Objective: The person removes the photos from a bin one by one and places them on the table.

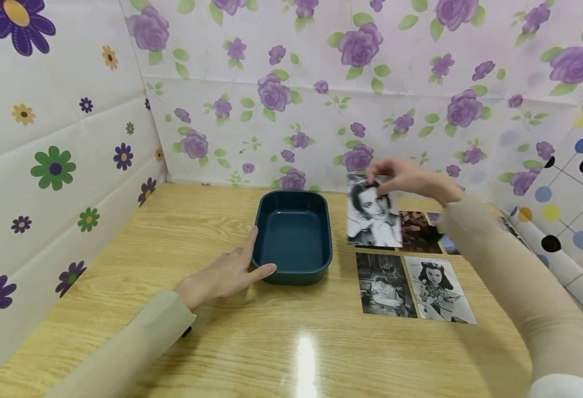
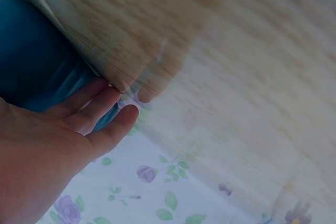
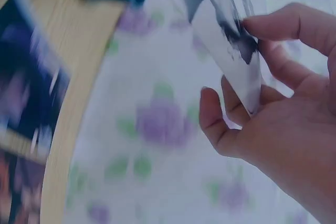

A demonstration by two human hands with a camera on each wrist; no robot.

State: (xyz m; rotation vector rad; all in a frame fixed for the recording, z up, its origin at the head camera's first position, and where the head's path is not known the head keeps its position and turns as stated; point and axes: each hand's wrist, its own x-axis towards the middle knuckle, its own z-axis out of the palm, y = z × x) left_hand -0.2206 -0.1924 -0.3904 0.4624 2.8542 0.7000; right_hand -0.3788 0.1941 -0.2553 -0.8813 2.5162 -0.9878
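A dark teal rectangular tray [image 1: 293, 273] stands on the wooden table, with nothing seen inside it. Against its left side rests my left hand [image 1: 226, 273], fingers extended along the wall and thumb at the near rim; the left wrist view shows this hand [image 2: 58, 135] beside the teal wall [image 2: 37, 51]. My right hand [image 1: 408, 177] pinches a black-and-white portrait photo [image 1: 374, 215] by its top edge, raised above the table right of the tray. In the right wrist view the thumb and fingers [image 3: 283, 22] grip the photo [image 3: 226, 45], seen at a slant.
Below the raised photo lie a darker black-and-white photo [image 1: 385, 287] and a portrait of a person in a patterned top [image 1: 440, 287]. Colour photos [image 1: 418, 229] lie behind, partly covered by the right arm. Flowered sheeting [image 1: 291, 99] closes off the back.
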